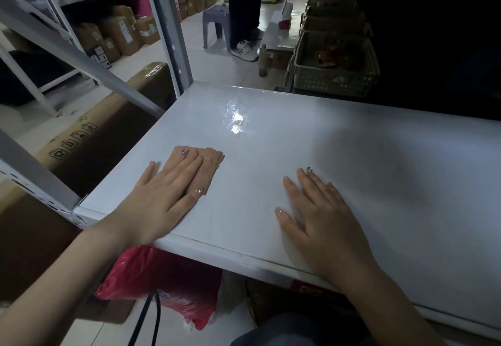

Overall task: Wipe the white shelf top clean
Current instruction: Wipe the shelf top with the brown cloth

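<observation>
Left hand (pixel 160 196) flat on cloth (pixel 208 166); right hand (pixel 320 218) flat on shelf top (pixel 352 150).

The shelf top (pixel 271 183) looked smooth and white, with a wet, glossy patch beyond the fingertips of the left hand (pixel 160 196). Under that flat hand lay a tan cloth (pixel 210 165) with a nubbly, matt weave. The right hand (pixel 322 221) pressed on bare, satiny surface. Left of the hands, a cardboard box (pixel 108 134) carried shiny tape; below them sat a glossy red plastic bag (pixel 162 286).
</observation>
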{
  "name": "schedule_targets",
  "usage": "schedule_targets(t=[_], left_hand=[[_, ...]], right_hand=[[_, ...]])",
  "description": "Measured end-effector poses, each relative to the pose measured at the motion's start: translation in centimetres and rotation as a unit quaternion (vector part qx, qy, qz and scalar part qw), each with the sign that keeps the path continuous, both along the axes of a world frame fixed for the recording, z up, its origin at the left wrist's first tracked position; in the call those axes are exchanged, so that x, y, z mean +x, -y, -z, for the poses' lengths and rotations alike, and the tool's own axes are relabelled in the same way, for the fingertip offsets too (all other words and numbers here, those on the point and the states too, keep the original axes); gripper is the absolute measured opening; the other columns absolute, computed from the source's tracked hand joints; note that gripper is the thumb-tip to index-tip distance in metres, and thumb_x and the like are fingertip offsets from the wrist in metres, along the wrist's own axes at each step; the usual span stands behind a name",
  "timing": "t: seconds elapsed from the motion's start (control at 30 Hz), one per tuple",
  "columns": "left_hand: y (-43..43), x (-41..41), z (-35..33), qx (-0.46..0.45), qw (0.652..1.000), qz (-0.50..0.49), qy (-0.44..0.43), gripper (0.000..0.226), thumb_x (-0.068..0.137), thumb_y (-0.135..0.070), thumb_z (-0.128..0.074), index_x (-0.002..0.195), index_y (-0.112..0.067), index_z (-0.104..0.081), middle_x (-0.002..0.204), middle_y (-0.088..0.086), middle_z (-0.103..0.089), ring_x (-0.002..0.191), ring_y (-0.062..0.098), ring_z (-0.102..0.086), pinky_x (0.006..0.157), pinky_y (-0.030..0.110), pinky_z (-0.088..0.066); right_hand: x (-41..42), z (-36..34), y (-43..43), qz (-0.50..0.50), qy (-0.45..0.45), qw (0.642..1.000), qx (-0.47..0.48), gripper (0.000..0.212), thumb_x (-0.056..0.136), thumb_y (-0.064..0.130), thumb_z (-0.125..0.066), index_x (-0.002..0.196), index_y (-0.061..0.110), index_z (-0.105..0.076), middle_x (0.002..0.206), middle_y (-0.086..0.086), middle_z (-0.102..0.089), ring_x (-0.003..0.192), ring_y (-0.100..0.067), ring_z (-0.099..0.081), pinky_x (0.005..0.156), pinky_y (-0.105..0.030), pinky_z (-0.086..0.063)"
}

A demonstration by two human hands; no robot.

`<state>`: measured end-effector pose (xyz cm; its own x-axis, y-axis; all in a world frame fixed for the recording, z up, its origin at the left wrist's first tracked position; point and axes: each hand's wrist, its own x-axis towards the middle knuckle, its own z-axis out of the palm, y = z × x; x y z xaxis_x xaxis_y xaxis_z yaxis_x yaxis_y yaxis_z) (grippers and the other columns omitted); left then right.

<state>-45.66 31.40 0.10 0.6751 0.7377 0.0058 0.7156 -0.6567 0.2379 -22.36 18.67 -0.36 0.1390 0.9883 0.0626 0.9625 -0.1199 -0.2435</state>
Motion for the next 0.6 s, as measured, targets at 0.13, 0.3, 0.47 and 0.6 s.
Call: schedule_targets(t=[0.13, 0.3, 0.47, 0.6], left_hand=[[1.1, -0.8, 0.1, 0.004, 1.000, -0.002, 0.000, 0.076, 0.072, -0.075, 0.015, 0.139, -0.039, 0.012, 0.142, -0.030, 0.020, 0.129, -0.015, 0.025, 0.098, 0.011, 0.027], [2.5, -2.0, 0.5, 0.016, 1.000, 0.002, -0.005, 0.066, 0.085, -0.061, 0.001, 0.144, -0.034, 0.005, 0.149, -0.024, 0.012, 0.135, -0.009, 0.019, 0.104, 0.014, 0.024], [3.3, -3.1, 0.7, 0.019, 1.000, 0.017, 0.006, 0.061, 0.090, -0.057, -0.006, 0.146, -0.033, -0.003, 0.152, -0.021, 0.004, 0.138, -0.005, 0.011, 0.109, 0.019, 0.018], [3.5, -3.6, 0.8, 0.025, 0.999, 0.028, 0.006, 0.058, 0.093, -0.057, -0.007, 0.147, -0.035, -0.004, 0.154, -0.022, 0.000, 0.141, -0.001, 0.005, 0.112, 0.025, 0.011]], right_hand=[[0.0, 0.0, 0.0, -0.002, -0.002, 1.000, 0.001, 0.084, 0.072, 0.060, 0.008, 0.149, 0.032, -0.011, 0.157, 0.006, -0.002, 0.143, -0.007, 0.004, 0.107, -0.020, 0.014], [0.0, 0.0, 0.0, -0.001, -0.006, 1.000, 0.002, 0.084, 0.072, 0.060, 0.007, 0.148, 0.032, -0.012, 0.157, 0.006, -0.002, 0.143, -0.006, 0.004, 0.108, -0.021, 0.014], [0.1, 0.1, 0.0, -0.001, -0.013, 1.000, 0.002, 0.084, 0.072, 0.061, 0.006, 0.149, 0.031, -0.012, 0.157, 0.006, -0.002, 0.143, -0.006, 0.005, 0.108, -0.021, 0.014], [0.1, 0.1, 0.0, 0.000, -0.007, 1.000, 0.001, 0.083, 0.072, 0.060, 0.008, 0.149, 0.033, -0.010, 0.157, 0.007, 0.000, 0.142, -0.005, 0.008, 0.107, -0.020, 0.016]])
